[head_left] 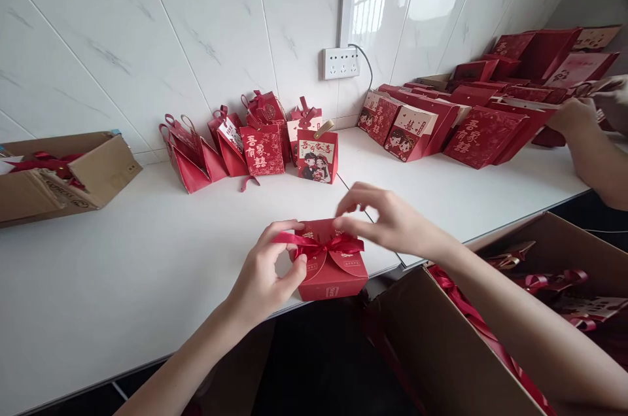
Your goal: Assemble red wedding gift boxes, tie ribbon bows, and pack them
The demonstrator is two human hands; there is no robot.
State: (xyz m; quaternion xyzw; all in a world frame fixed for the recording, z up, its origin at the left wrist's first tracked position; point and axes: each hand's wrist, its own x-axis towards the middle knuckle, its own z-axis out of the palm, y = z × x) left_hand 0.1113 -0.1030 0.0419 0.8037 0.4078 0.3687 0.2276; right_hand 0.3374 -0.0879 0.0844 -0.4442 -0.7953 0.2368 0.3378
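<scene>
A red gift box (333, 278) with pale printing stands at the front edge of the counter. A red ribbon (326, 246) is tied in a bow across its top. My left hand (267, 272) grips the box's left side, thumb on the near face and index finger at the far corner. One ribbon tail lies across those fingers. My right hand (380, 216) hovers over the box's right rear corner, slightly blurred. Its thumb and fingers are apart, and nothing shows between them.
Several finished red gift boxes (265, 151) stand along the tiled wall. An open cardboard carton (105, 171) is at left. Another carton (407, 331) with ribboned boxes sits below right. At far right, another person's hand (579, 118) is among red boxes (483, 135). A power socket (341, 63) is on the wall.
</scene>
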